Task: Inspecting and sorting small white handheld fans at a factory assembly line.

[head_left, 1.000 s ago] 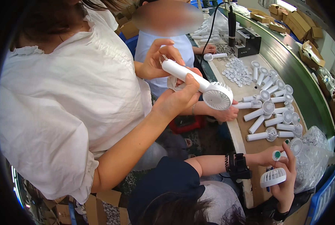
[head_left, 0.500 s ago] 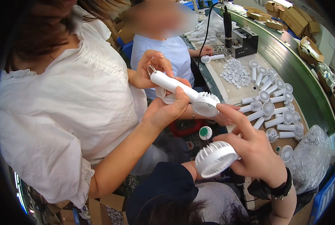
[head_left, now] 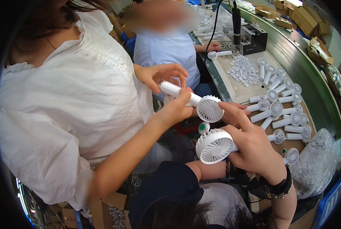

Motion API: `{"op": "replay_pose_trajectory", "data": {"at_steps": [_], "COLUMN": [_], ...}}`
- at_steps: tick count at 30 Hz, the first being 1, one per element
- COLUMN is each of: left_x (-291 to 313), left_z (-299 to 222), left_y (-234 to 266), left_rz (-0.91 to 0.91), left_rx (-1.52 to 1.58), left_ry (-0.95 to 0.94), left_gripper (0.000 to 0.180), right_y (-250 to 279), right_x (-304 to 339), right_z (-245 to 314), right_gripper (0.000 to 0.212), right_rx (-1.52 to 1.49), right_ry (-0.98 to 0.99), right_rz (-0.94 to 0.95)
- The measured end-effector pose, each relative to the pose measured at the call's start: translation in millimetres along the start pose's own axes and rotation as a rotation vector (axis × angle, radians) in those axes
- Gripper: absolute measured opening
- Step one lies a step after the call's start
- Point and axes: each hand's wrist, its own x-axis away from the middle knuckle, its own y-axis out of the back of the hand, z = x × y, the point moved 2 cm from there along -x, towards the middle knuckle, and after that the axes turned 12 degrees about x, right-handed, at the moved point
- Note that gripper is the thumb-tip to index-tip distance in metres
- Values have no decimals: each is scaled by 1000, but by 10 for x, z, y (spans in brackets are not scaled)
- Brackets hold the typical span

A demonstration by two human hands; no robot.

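Our right hand [head_left: 250, 147] holds a white fan [head_left: 215, 148] above the desk's near side, thumb and fingers closed around its neck, the slatted head turned down and to the left. A green-topped cap [head_left: 203, 128] sits just beyond the head; we cannot tell whether the two are joined. Our left forearm [head_left: 210, 170] runs in under the right wrist; the left hand is hidden, so we cannot tell how it stands. Our right index finger reaches to the rim of a second fan [head_left: 209, 109], gripped by a co-worker in a white blouse [head_left: 71, 103] across from us. Another hand [head_left: 237, 121] shows partly behind our fingers.

To our right, a third fan [head_left: 292, 156] lies beside a clear plastic bag [head_left: 313, 164], near a blue crate [head_left: 334, 194]. Farther along the desk [head_left: 241, 95], more white fans [head_left: 276, 108] lie in a cluster, then a heap of small discs [head_left: 243, 70] and a black box [head_left: 252, 40]. A person in pale blue [head_left: 164, 53] sits at the far end; a green belt [head_left: 311, 84] curves past toward cartons [head_left: 302, 19].
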Motion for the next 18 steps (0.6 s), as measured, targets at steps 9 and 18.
{"op": "replay_pose_trajectory", "data": {"at_steps": [9,18], "left_x": [-267,-462], "left_z": [-194,-592], "left_y": [215,260], "left_rz": [34,6], "left_rx": [-191,-317], "left_ry": [39,26], "left_gripper": [29,22], "right_y": [-50,559], "right_x": [36,1492], "right_z": [-80,-624], "right_gripper": [31,40], "right_rx": [15,-248], "right_ry": [17,-427], "right_rz": [-39,-1009]}}
